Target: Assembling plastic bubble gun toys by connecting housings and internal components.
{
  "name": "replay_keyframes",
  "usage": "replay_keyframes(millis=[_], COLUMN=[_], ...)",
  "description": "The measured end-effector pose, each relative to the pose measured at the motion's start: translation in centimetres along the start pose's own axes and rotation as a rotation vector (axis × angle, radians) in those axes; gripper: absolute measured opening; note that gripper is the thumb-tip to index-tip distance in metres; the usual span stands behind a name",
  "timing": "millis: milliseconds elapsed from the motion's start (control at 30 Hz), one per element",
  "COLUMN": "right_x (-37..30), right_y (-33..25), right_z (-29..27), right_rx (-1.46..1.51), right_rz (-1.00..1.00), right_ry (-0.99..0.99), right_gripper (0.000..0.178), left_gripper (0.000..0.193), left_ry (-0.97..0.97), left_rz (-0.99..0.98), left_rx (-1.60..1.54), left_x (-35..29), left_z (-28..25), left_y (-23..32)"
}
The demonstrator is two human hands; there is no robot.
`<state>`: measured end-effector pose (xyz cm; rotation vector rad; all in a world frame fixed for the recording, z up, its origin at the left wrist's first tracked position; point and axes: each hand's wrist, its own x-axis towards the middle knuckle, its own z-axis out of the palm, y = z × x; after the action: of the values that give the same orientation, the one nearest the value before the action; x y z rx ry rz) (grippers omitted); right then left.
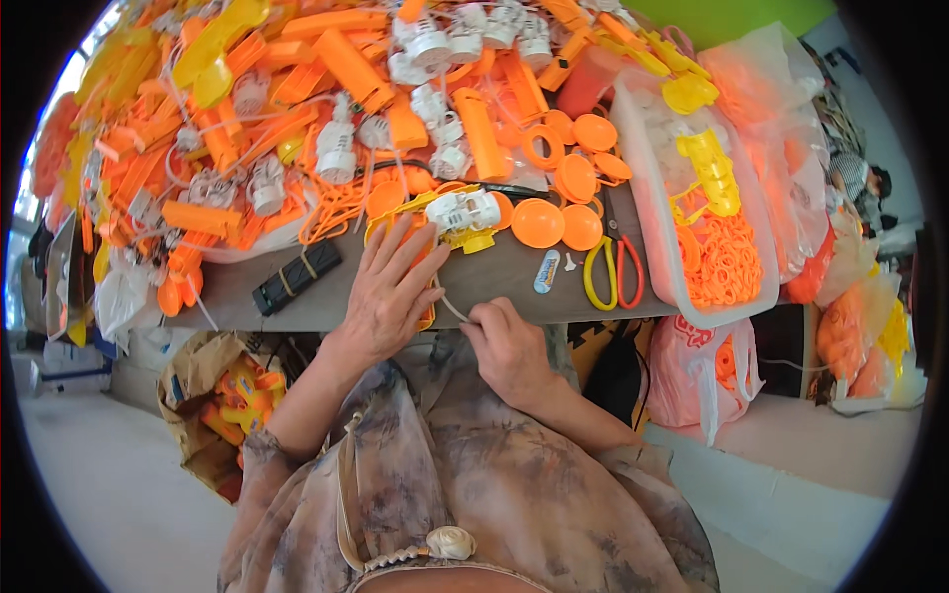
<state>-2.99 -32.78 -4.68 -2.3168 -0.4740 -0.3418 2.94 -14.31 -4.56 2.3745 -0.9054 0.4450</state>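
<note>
My left hand (386, 296) lies at the table's front edge with its fingers stretched out over a yellow and orange plastic shell, most of which it hides. Beyond its fingertips sits a white mechanism (463, 211) with yellow plastic under it. A thin white tube (450, 307) runs from beside my left hand to my right hand (506, 348), whose thumb and forefinger pinch its end. Right of the white mechanism lie round orange caps (538, 223). Scissors (611, 267) with one yellow and one red handle rest farther right, near a small blue oval sticker (546, 272).
A big heap of orange plastic parts (351, 69) and white mechanisms fills the table's back and left. A black bar (297, 281) with bands lies left. On the right stands a translucent bin (647, 212) with orange rings (720, 262). Bags (692, 381) sit below the table.
</note>
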Motion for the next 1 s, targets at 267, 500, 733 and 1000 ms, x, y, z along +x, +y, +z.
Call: replay_keyframes(millis=[267,500,733,1000], right_x=[1.9,3.5,4.4,10.3], right_y=[0.5,1.1,1.4,10.0], right_z=[-3.7,-5.6,-8.3,-16.6], right_rx=[0.09,-0.022,-0.107,-0.295], right_rz=[-0.019,-0.103,-0.187,-0.144], right_ry=[0.153,0.052,-0.196,0.205], right_gripper=[0.022,0.017,0.016,0.017], left_gripper=[0.035,0.015,0.015,0.014], left_ry=[0.0,0.065,0.022,0.035], left_rz=[0.109,0.082,0.086,0.005], left_rx=[-0.199,-0.357,-0.54,-0.544], left_x=[2.2,4.8,5.7,5.5], left_z=[-0.8,0.3,0.9,1.4], left_y=[3.0,3.1,2.7,2.1])
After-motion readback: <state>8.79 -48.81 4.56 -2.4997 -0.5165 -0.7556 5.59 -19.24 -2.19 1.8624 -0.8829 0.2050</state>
